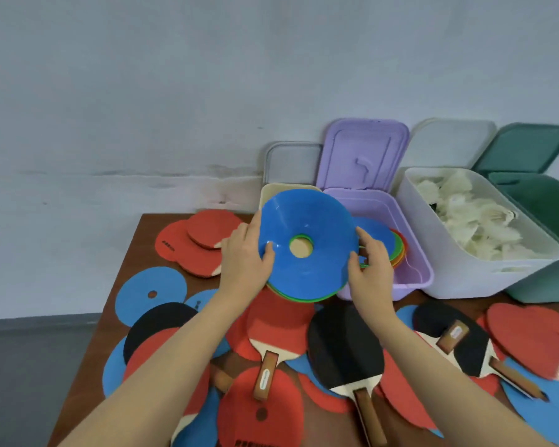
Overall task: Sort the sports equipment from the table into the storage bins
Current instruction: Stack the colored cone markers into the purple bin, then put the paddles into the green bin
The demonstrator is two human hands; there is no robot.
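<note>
A stack of flat cone discs point(317, 253), blue on top with green edges under it, is held tilted above the table's far side. My left hand point(246, 256) grips its left rim with the thumb on top. My right hand point(370, 262) grips the right rim. Just behind stands the open purple bin point(413, 279), which holds more discs point(391, 243) in blue, green, orange and red. Several table tennis paddles point(346, 346) in red, black and blue cover the brown table point(142, 240).
A white bin point(449, 253) full of white shuttlecocks stands right of the purple one, then a green bin point(549, 208). A cream bin point(268, 191) is partly hidden behind the discs. Lids lean on the wall. The table's left edge drops to a grey floor.
</note>
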